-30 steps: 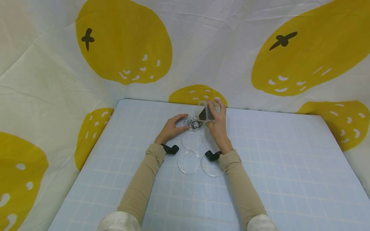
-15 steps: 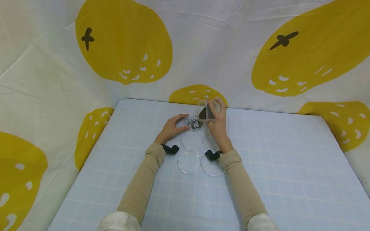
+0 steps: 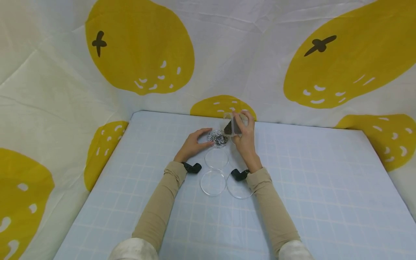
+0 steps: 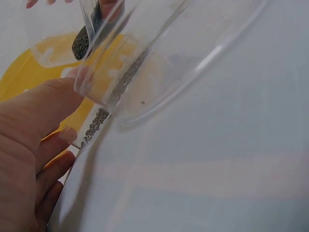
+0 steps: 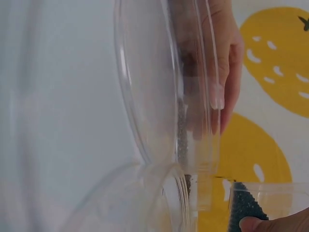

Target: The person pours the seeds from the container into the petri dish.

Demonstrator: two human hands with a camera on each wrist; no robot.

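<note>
As the tabletop (image 3: 130, 162) runs broadly out to its left edge, the left hand (image 3: 194, 144) spreads thumb and fingers just wide enough to hold one round dish (image 3: 220, 146) of dark grains (image 3: 218, 138) near the back edge. Three clear discs (image 3: 212, 183) lie nearer the person, the rightmost partly hidden by a sleeve (image 3: 273, 213). One tilted container (image 3: 234, 130), also carrying grains, meets the dish's right side, gripped in the right hand's (image 3: 245, 139) curled fingers. Wide tabletop stretches rightward.

Left hand (image 3: 191, 145) curved, right hand (image 3: 245, 139) gripping
</note>
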